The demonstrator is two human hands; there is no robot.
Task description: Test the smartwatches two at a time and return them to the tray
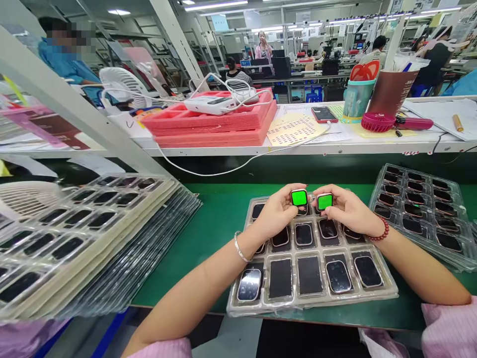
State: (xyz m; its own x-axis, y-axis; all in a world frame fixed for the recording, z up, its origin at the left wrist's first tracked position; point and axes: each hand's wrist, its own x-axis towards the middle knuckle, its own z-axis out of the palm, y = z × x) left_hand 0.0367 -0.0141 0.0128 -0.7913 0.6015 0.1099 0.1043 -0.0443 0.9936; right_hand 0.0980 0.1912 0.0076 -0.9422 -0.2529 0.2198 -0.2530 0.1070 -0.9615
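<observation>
Two small square smartwatch bodies with lit green screens are held up over a clear plastic tray (257, 308). My left hand (279, 209) grips the left smartwatch (298, 198) by its edges between thumb and fingers. In my right hand (346, 209) is the right smartwatch (325, 202), pinched the same way. The two are close together but apart. Below them, the tray holds several dark-screened smartwatches, such as one smartwatch (338, 276) in the front row. Two front-row pockets show only flat dark bottoms. My hands and forearms hide part of the back rows.
A tall stack of filled trays (164, 243) leans at the left, and more trays (421, 214) lie at the right. On the shelf above are red foam (212, 129), a phone (324, 115), a pink handheld fan (378, 122) and a cup (357, 99). A white cable (223, 174) droops below the shelf. Several people work beyond.
</observation>
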